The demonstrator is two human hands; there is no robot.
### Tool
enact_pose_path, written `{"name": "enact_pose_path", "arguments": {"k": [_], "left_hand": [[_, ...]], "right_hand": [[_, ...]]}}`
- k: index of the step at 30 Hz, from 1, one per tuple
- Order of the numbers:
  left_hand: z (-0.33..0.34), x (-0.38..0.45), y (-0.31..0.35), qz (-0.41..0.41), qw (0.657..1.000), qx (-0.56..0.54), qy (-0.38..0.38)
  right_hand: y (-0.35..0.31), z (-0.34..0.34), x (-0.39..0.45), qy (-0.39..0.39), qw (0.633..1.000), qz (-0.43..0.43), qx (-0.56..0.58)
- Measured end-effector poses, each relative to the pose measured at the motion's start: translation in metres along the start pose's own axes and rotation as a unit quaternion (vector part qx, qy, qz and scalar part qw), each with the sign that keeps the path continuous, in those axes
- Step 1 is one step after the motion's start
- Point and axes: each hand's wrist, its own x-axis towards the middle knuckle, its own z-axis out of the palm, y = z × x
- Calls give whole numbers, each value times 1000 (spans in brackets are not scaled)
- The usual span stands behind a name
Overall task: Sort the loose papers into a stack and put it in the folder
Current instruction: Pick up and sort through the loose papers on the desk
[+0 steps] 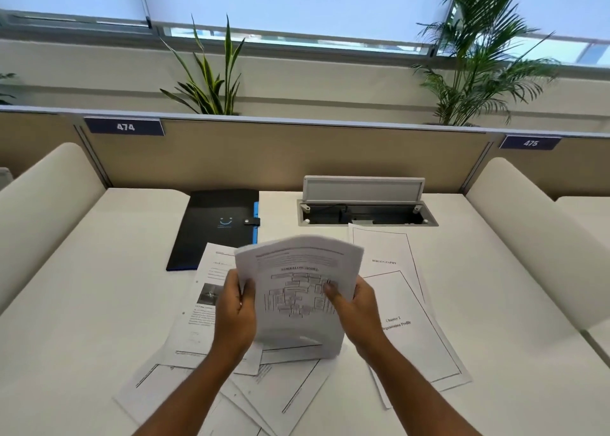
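Note:
I hold a small stack of printed papers (pixel 297 290) upright above the white desk (pixel 99 303); its top sheet shows a flow diagram. My left hand (pixel 236 310) grips the stack's left edge, and my right hand (pixel 351 307) grips its right edge with the thumb on the front sheet. Under and around the stack, several loose sheets (pixel 204 307) lie fanned out on the desk. Two more pages (pixel 406 320), titled bibliography and chapter 2, lie to the right. A closed black folder (pixel 214 227) with a blue smiley and a snap strap rests at the back left, partly under a sheet.
An open cable hatch (pixel 366 214) with its lid raised sits in the desk at the back right. A beige partition (pixel 280 152) with number plates 474 and 475 closes the far side. White padded dividers (pixel 43 211) flank the desk on both sides. Potted plants stand behind the partition.

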Motion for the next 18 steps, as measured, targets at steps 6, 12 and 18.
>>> {"name": "enact_pose_path", "arguments": {"k": [6, 12, 18], "left_hand": [[1, -14, -34, -61, 993, 81, -53], [-7, 15, -36, -26, 986, 164, -11], [-11, 7, -71, -128, 974, 186, -12]], "right_hand": [[27, 1, -9, -36, 997, 53, -51], [24, -8, 7, -1, 998, 58, -28], [60, -50, 9, 74, 984, 114, -116]]}}
